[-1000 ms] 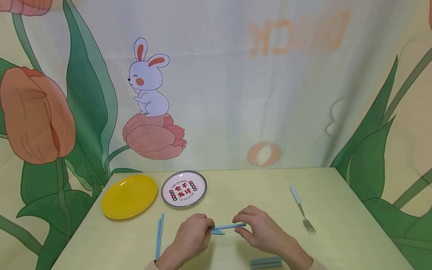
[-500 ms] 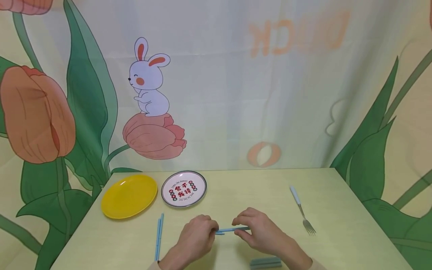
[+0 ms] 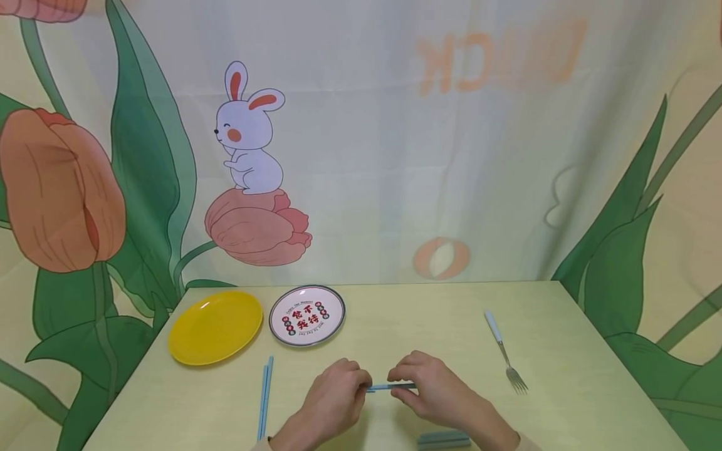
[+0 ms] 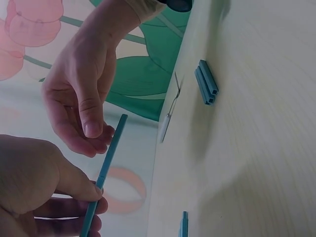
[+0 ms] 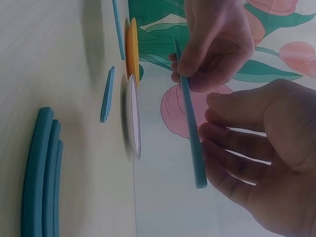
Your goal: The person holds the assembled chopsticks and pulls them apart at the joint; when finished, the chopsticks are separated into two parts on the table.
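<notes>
A blue-green chopstick (image 5: 191, 123) is held level over the table between my hands, its thin end at the left hand. My left hand (image 3: 337, 393) pinches it, with the thumb (image 4: 81, 182) pressed along it in the left wrist view. My right hand (image 3: 431, 383) is around the thick end with fingers apart and unclosed. In the right wrist view its fingertips (image 5: 211, 129) lie right at the chopstick's side. Under the hands lies a small bunch of thin blue pieces (image 5: 107, 96), mostly covered in the head view. Thick short blue pieces (image 3: 444, 438) lie by my right forearm.
Two long blue chopsticks (image 3: 265, 401) lie at the left of my left forearm. Behind them are a yellow plate (image 3: 217, 329) and a white plate with red lettering (image 3: 307, 316). A fork (image 3: 504, 354) with a pale handle lies at the right. A printed curtain (image 3: 361, 156) hangs behind the table.
My left hand has shifted right and slightly nearer, closer to the right hand, covering more of the thin pieces. Less of the chopstick shows between the hands.
</notes>
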`<state>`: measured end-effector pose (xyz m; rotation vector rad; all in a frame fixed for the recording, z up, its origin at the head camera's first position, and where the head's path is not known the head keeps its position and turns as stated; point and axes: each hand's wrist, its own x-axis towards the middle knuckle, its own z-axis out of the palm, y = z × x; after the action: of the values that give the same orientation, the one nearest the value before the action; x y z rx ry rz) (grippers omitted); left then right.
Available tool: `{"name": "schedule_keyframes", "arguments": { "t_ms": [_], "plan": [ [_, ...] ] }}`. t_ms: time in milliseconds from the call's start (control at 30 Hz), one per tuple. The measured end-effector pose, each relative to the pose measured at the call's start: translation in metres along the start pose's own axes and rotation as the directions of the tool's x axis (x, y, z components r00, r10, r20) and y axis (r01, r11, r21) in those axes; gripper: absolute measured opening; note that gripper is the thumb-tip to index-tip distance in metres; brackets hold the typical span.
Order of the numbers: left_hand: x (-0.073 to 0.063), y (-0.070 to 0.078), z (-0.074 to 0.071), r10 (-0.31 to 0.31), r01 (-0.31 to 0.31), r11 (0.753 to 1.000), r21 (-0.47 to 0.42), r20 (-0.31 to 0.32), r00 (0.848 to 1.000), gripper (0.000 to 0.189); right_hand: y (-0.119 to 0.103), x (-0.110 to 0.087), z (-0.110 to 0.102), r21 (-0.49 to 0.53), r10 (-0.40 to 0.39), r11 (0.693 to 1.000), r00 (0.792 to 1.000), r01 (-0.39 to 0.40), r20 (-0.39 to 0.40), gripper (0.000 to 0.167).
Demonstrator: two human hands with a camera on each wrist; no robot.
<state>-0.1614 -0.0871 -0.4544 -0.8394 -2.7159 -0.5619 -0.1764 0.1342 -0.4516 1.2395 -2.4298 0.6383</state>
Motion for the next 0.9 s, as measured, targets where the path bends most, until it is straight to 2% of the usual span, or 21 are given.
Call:
{"name": "schedule_keyframes", "arguments": {
  "t_ms": [167, 300, 567, 733, 900],
  "plan": [
    [0.001, 0.001, 0.002, 0.016, -0.016, 1.0, 0.006, -0.013, 1.0, 0.008, -0.002, 0.0, -0.001, 0.04, 0.041, 0.998, 0.997, -0.044, 0.058, 0.01],
    [0.0, 0.001, 0.003, 0.036, -0.035, 0.999, 0.01, -0.033, 0.999, 0.009, -0.003, 0.0, -0.002, 0.049, 0.047, 0.998, 0.996, -0.05, 0.072, 0.01],
    [0.001, 0.002, 0.002, 0.065, -0.065, 0.998, -0.004, -0.046, 0.997, 0.009, -0.002, 0.0, 0.0, 0.037, 0.009, 0.999, 0.998, -0.011, 0.056, 0.009],
    [0.001, 0.002, 0.002, 0.086, -0.088, 0.996, -0.021, -0.059, 0.995, 0.009, 0.0, -0.001, 0.004, 0.024, -0.017, 1.0, 1.0, 0.016, 0.019, 0.009],
    [0.001, 0.002, 0.004, 0.106, -0.11, 0.993, -0.046, -0.079, 0.991, 0.009, -0.001, -0.002, 0.009, 0.031, 0.025, 0.999, 1.0, -0.026, 0.015, 0.012]
  ]
}}
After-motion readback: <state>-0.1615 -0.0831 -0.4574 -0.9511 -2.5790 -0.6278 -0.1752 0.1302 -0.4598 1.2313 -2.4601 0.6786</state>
